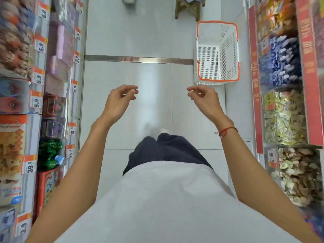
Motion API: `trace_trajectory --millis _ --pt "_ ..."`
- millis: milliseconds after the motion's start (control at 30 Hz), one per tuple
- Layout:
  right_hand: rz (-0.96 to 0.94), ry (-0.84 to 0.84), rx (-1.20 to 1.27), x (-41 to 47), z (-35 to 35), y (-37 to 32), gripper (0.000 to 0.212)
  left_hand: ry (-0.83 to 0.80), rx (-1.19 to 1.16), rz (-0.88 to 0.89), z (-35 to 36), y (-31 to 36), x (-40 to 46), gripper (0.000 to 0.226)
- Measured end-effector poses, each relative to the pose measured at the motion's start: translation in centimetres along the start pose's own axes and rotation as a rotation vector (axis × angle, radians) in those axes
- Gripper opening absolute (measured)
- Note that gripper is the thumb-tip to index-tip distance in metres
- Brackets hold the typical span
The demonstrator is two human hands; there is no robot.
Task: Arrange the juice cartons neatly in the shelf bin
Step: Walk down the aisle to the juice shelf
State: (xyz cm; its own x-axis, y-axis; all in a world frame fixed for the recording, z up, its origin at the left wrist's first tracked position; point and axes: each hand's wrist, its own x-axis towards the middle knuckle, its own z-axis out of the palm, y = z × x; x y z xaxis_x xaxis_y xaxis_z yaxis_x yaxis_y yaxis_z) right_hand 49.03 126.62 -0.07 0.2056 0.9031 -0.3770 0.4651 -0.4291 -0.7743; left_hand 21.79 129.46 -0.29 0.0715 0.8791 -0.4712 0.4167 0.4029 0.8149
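I see my left hand [121, 99] and right hand [203, 99] loosely curled, holding nothing, over the bare aisle floor [140, 41] between the shelf edges, a white basket [217, 55] far right; no juice cartons identifiable.

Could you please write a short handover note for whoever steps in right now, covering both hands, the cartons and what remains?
Left hand: loosely curled, holding nothing, raised over the aisle floor.
Right hand: the same, empty; a red string is on its wrist.
Job's things: no juice cartons or their shelf bin can be made out in this view. A white basket with orange trim stands on the floor ahead to the right and looks empty. Snack shelves line both sides, too blurred to read.
Done: nothing that can be confirmed from here.
Left: find the cartons and bin, then arrange them.
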Motion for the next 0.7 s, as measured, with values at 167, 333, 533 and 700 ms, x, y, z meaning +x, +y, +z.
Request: trace_trajectory --millis 167,333,533,700 --pt "-0.043 -0.001 0.025 10.7 -2.9 -4.0 0.015 0.023 -0.011 -0.047 0.6 4.4 8.2 0.02" --pt "-0.038 0.012 0.036 21.5 -4.8 -6.7 0.013 -0.002 -0.015 -0.062 0.9 8.9 18.3 0.021" --pt "0.033 0.08 0.061 33.8 -7.2 -9.6 0.015 -0.08 0.023 -0.044 -0.1 17.1 32.6 0.024" --pt "0.101 0.138 0.088 42.8 -10.1 -11.7 0.015 -0.137 0.1 0.041 -0.6 25.4 44.1 0.023"
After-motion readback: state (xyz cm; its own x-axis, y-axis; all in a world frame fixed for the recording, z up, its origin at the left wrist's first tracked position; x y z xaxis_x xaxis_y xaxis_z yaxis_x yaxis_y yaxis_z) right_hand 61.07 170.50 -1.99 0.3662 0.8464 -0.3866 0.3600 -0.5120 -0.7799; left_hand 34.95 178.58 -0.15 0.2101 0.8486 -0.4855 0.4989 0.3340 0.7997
